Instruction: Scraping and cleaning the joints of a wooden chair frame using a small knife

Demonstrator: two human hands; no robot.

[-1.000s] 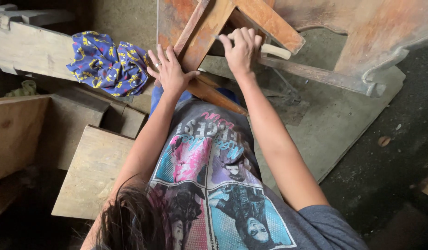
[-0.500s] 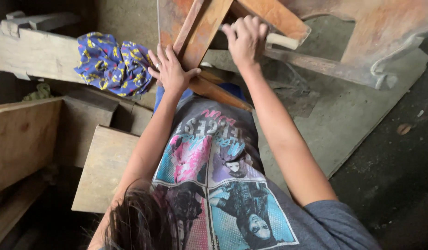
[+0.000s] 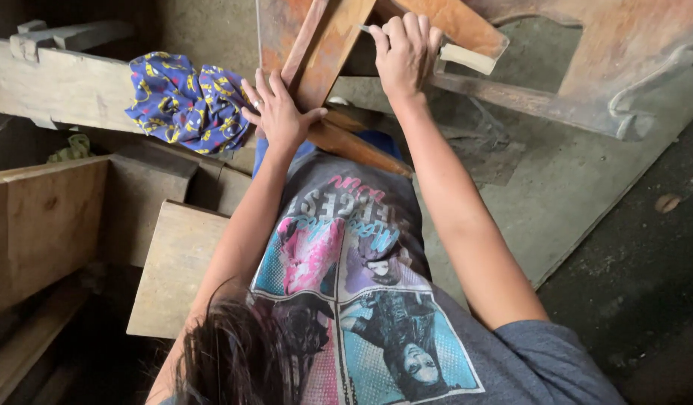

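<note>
A reddish-brown wooden frame (image 3: 624, 45) of crossed slats lies in front of me, over my lap. My left hand (image 3: 277, 114) rests flat on one diagonal slat (image 3: 328, 52), fingers spread, a ring on one finger. My right hand (image 3: 405, 51) is closed around a pale block (image 3: 466, 57), whose end sticks out to the right of my fist and presses against another slat. My grey printed shirt (image 3: 361, 262) fills the lower middle of the view.
A blue cloth with yellow print (image 3: 183, 99) lies bunched on a pale wooden beam (image 3: 54, 90) at the upper left. Wooden boards (image 3: 178, 262) and a box-like plank piece (image 3: 39, 217) stand at the left. A grey slab (image 3: 579, 187) and dark ground lie to the right.
My right hand with the pale block has shifted slightly up along the slat. My left hand stays flat on the diagonal slat. The view has tilted a little.
</note>
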